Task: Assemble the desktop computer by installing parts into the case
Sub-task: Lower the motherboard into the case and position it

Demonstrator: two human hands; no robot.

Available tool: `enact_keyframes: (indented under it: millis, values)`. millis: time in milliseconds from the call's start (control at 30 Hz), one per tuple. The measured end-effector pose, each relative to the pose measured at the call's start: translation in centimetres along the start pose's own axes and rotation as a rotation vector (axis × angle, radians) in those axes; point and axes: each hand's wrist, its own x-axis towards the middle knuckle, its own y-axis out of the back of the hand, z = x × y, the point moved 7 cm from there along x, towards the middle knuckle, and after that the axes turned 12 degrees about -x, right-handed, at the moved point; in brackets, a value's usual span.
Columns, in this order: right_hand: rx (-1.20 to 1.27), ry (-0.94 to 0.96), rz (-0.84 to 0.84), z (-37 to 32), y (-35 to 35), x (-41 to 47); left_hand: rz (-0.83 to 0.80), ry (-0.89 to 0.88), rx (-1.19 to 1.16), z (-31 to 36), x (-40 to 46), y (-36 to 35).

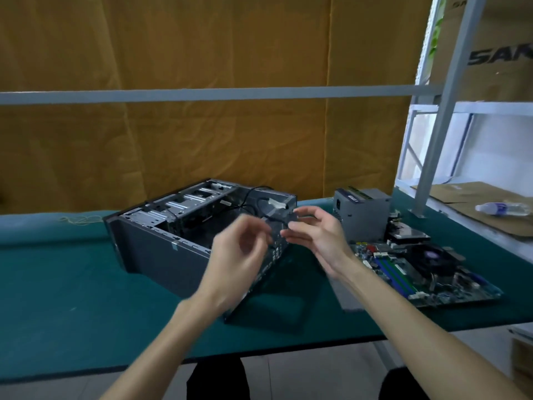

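The open dark grey computer case [161, 249] lies on its side on the green table [72, 313], with drive cages and black cables showing inside. Both of my hands hover in front of its right end. My right hand [317, 238] pinches a black cable [278, 221] between thumb and fingertips; the cable runs out of the case. My left hand [242, 255] is blurred, its curled fingers close to the same cable, and I cannot tell whether it grips it. A motherboard [418, 278] with a cooler fan [429, 256] lies right of the case. A grey power supply [363, 217] stands behind it.
A dark side panel [274, 301] leans against the case's near right edge. A hard drive [409, 233] lies between the power supply and the motherboard. A metal shelf frame [441, 116] at the right holds cardboard [461, 194] and a water bottle [504, 209]. A yellow cloth [202, 140] hangs behind.
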Motion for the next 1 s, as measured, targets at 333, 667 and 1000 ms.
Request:
enact_keyframes:
  millis: [333,667,1000]
  values:
    - [-0.231,0.132,-0.027,-2.7,-7.1,4.1,-0.378,0.147,0.412,-3.4,9.9,3.8]
    - [-0.263,0.225,-0.179,-0.7,-8.5,10.7,-0.393,0.416,-0.293,-13.0,14.9,4.4]
    - [-0.858,0.261,-0.031,2.5,-4.2,11.5,-0.800,0.561,0.290,-17.8,13.0,5.0]
